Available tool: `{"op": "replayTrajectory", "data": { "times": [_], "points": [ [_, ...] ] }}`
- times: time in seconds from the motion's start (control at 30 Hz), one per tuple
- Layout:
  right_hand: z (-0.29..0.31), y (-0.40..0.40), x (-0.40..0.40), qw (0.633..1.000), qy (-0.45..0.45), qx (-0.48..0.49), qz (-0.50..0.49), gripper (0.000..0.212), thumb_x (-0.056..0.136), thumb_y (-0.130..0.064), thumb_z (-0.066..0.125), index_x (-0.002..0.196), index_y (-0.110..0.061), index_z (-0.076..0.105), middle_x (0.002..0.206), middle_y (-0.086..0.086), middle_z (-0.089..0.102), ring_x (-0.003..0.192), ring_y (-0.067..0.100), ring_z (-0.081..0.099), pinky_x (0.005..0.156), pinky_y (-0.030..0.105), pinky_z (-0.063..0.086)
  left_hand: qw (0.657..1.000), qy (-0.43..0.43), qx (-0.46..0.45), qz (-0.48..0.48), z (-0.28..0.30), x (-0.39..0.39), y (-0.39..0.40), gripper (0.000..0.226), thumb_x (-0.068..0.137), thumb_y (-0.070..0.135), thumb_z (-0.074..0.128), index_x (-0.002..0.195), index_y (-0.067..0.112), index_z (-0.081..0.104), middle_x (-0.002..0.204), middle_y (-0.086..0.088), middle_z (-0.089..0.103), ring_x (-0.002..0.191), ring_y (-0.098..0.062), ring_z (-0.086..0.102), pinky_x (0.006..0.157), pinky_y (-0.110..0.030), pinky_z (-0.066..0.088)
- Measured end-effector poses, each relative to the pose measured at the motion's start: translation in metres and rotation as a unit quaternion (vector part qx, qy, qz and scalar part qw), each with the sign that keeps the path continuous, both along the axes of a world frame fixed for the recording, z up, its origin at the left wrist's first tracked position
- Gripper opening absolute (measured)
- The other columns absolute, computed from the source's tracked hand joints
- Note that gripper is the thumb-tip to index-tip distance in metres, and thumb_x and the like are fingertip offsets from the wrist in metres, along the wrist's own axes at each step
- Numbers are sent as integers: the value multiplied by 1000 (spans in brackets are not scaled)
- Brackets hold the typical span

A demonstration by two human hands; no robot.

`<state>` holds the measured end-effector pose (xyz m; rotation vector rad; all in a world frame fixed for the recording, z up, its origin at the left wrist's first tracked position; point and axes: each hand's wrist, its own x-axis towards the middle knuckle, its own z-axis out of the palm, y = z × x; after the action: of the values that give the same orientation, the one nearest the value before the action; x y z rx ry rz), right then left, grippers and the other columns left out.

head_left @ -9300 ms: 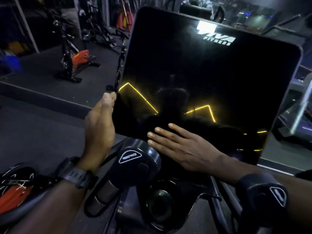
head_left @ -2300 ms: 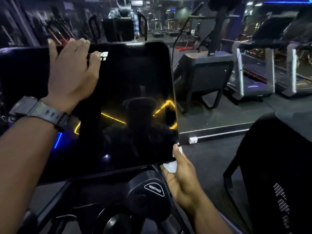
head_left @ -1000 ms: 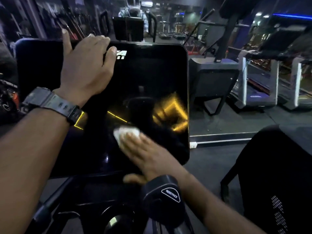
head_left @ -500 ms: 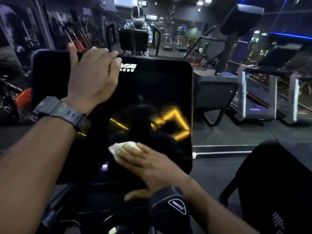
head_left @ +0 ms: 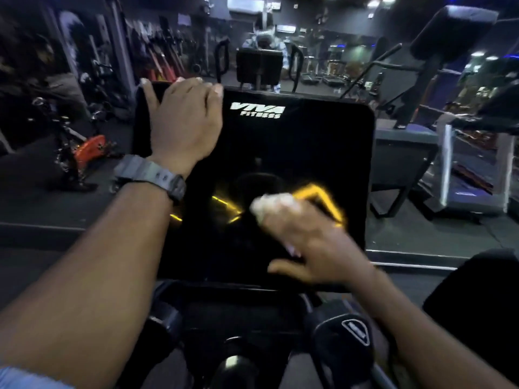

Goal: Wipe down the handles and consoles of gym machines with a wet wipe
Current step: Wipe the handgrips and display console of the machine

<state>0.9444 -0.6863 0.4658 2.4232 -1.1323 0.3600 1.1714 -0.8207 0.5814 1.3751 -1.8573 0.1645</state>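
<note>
A large black glossy console screen (head_left: 303, 141) with a white logo and yellow lines fills the middle of the head view. My left hand (head_left: 185, 122) grips its top left edge, fingers curled over the rim. My right hand (head_left: 306, 237) presses a crumpled white wet wipe (head_left: 269, 203) flat against the lower middle of the screen; the hand is blurred. Below the screen sit a black resistance knob (head_left: 354, 335) and the machine's dark handlebar area (head_left: 238, 318).
An orange and black exercise bike (head_left: 81, 153) stands on the floor at the left. Treadmills (head_left: 471, 175) line the right side. A black padded machine part (head_left: 477, 304) is close at the lower right. Another person (head_left: 264, 40) is on a machine beyond the screen.
My right hand has slid the wipe up and to the right across the screen. My left hand stays on the top edge. The view has shifted so more of the screen shows.
</note>
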Motion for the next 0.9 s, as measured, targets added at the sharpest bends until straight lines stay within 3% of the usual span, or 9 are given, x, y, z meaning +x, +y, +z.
{"op": "replayTrajectory", "data": {
  "times": [0.13, 0.27, 0.37, 0.4, 0.5, 0.63, 0.73, 0.8, 0.9],
  "points": [
    [80, -66, 4, 963, -139, -107, -207, 85, 97, -67, 20, 151, -1, 28, 160, 16, 22, 148, 37, 17, 123, 43, 11, 999, 41, 32, -7, 10, 9, 1, 37, 105, 40, 27, 85, 23, 53, 113, 3, 64, 127, -24, 51, 120, -63, -1],
    [13, -54, 67, 999, 27, -5, 33, 97, 92, -70, 39, 150, 6, 26, 160, 23, 20, 151, 32, 12, 122, 46, 13, 999, 12, 33, -16, 14, 23, -2, 35, 105, 41, 28, 84, 25, 49, 118, -2, 64, 124, -29, 51, 117, -65, 13],
    [-28, -9, 51, 965, 206, 20, 164, 90, 90, -66, 52, 147, 2, 38, 156, 18, 32, 149, 28, 19, 124, 39, 7, 998, -32, 38, -33, 1, 44, -14, 49, 100, 54, 19, 89, 20, 52, 129, -8, 61, 132, -31, 48, 112, -64, 29],
    [-19, -11, 37, 960, 215, 14, 176, 86, 90, -65, 52, 146, -1, 41, 155, 14, 36, 148, 25, 22, 124, 35, 6, 997, -41, 49, -32, -4, 51, -14, 62, 98, 58, 16, 103, 15, 60, 139, -8, 57, 139, -29, 43, 114, -61, 30],
    [42, -50, 10, 986, 134, -36, 91, 76, 97, -61, 42, 149, -7, 38, 157, 12, 32, 148, 26, 23, 124, 36, 13, 997, -18, 59, -42, -20, 63, -4, 65, 104, 52, 23, 143, 9, 51, 159, -10, 37, 151, -27, 26, 123, -49, 21],
    [88, -97, 56, 992, 50, -76, -92, 97, 92, -77, 18, 155, -3, 17, 162, 18, 15, 151, 31, 8, 124, 43, 7, 998, -45, 28, -39, -41, 64, 20, 55, 107, 39, 34, 147, 3, 45, 162, -14, 31, 151, -32, 24, 124, -43, 20],
    [35, -72, 91, 986, 161, -25, 43, 108, 87, -82, 26, 154, 2, 17, 161, 22, 13, 151, 32, 5, 124, 42, 5, 995, -73, 34, -53, -49, 71, 25, 53, 107, 34, 36, 148, 3, 42, 162, -13, 31, 151, -31, 24, 124, -41, 21],
    [-1, -39, 86, 952, 270, 35, 144, 106, 87, -81, 33, 153, 1, 21, 162, 19, 14, 152, 28, 3, 124, 41, 5, 994, -82, 33, -62, -55, 79, 30, 50, 107, 31, 39, 148, 3, 43, 161, -12, 33, 151, -29, 25, 123, -42, 23],
    [18, -42, 56, 924, 315, 53, 211, 92, 90, -74, 43, 151, -6, 34, 160, 11, 27, 151, 24, 13, 124, 40, 10, 992, -102, 18, -77, -65, 88, 40, 48, 106, 28, 41, 146, 2, 46, 159, -12, 36, 149, -30, 29, 122, -43, 27]
  ]
}}
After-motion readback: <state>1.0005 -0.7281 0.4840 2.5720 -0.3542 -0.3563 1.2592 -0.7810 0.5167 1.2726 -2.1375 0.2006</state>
